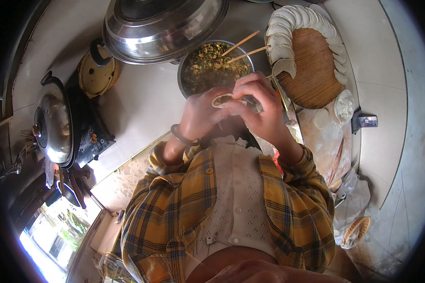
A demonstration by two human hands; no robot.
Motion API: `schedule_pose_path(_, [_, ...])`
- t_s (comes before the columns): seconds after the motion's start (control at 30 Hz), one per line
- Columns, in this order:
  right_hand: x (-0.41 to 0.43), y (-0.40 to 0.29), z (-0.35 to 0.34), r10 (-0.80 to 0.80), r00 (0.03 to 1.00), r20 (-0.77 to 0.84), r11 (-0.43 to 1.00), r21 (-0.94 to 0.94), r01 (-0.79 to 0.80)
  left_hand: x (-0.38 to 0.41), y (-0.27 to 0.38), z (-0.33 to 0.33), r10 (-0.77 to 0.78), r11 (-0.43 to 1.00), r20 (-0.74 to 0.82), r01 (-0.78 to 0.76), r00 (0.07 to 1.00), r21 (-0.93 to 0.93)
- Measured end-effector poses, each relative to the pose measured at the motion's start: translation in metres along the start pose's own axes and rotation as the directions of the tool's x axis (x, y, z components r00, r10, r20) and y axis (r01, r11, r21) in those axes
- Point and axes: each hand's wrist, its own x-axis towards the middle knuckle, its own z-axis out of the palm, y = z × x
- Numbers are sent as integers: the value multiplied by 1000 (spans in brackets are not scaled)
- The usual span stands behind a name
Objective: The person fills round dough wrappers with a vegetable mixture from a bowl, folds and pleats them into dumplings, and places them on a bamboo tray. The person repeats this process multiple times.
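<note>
Between my two hands is a dumpling wrapper [219, 101], folded over with its edge partly gaping. My left hand [202, 113] cradles it from the left, while the fingers of my right hand [260, 102] pinch its rim. Just beyond them stands a metal bowl of chopped filling [212, 65] with bits of green in it. Two wooden chopsticks [246, 55] lean out of the bowl to the right. On a round wooden board [313, 67], overlapping folded dumplings [281, 39] form a curved row along the rim.
A large steel lid [163, 32] lies behind the bowl. Left is a lidded wok [55, 120] on an induction cooker [95, 141]. A floured board [326, 141] at right carries a flat wrapper [321, 118], a bowl of flour [344, 106] and a rolling pin [336, 162]. A phone [368, 120] stands beyond.
</note>
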Motion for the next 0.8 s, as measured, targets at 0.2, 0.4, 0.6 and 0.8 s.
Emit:
schedule_pose_path(0.2, [0,7,-12,-61,998,19,980,-188,64,-1,7,-1,-97,987,-23,93,995,-127])
schedule_pose_path(0.4, [-1,-6,-4,-8,998,59,986,-167,17,-4,0,-5,63,996,-24,-61,998,63])
schedule_pose_path(0.6, [-7,-1,-1,-13,999,52,996,-90,18,-7,4,-4,3,1000,-10,-3,1000,-14])
schedule_pose_path(0.8, [-12,1,3,-44,999,20,996,-77,45,-8,9,-2,-9,1000,-5,9,1000,-23])
